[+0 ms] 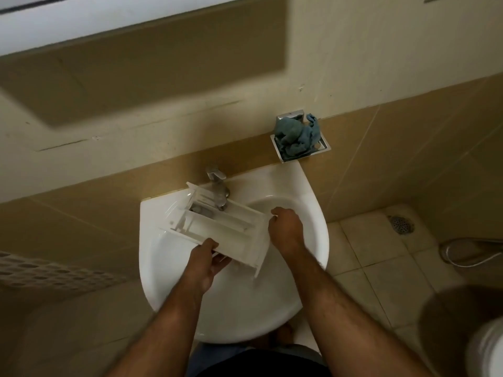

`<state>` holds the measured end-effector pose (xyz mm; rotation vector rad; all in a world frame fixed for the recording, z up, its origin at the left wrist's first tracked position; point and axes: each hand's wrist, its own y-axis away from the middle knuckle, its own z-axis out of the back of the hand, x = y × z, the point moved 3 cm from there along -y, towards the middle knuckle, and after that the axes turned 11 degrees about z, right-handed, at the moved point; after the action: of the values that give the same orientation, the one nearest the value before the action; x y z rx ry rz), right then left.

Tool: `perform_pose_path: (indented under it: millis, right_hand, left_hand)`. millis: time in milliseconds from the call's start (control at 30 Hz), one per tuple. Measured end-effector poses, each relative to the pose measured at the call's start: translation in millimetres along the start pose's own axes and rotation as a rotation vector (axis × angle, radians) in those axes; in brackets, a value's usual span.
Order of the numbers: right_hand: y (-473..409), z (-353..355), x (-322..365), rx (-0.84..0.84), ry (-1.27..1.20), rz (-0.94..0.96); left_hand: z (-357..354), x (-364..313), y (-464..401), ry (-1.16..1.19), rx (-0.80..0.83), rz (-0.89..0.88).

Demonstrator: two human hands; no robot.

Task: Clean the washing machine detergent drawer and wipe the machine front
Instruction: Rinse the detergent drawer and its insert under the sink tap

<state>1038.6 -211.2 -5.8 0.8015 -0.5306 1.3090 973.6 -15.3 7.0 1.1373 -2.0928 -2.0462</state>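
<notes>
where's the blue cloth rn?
Head view, upper right of centre: the blue cloth sits bunched in the metal wall tray, above the sink's back right corner, right of the tap.

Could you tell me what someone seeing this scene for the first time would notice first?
First, the white plastic detergent drawer held over the white ceramic sink, its far end under the chrome tap. The left hand grips its near edge, while the right hand, fingers curled, is at its right end. Next, the crumpled blue-grey cloth stands out in the chrome wall-mounted soap dish above the sink's right corner.
</notes>
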Motion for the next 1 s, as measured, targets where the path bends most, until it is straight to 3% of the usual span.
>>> perform_pose_path:
  millis: [267, 433, 500, 600, 667, 900, 1000]
  right_hand:
    - [-6, 19, 6, -0.069, 0.099, 0.093]
    - [10, 12, 47, -0.304, 0.439, 0.435]
    - [14, -5, 66, -0.147, 0.384, 0.528]
    - [12, -37, 77, 0.234, 0.248, 0.371]
    - [6, -53, 82, 0.368, 0.203, 0.291]
    - [4, -69, 89, 0.412, 0.08, 0.287]
    - [6, -67, 82, 0.428, 0.16, 0.28]
  left_hand:
    - [-11, 3, -16, 0.033, 0.105, -0.003]
    - [-9, -5, -21, -0.004, 0.119, -0.027]
    - [-9, -8, -23, -0.032, 0.113, -0.031]
    - [-6, -9, -25, -0.082, 0.106, -0.055]
    - [-3, -8, -25, -0.12, 0.101, -0.066]
    - [5, -14, -31, -0.167, 0.087, -0.14]
    - [6, -12, -30, -0.145, 0.05, -0.146]
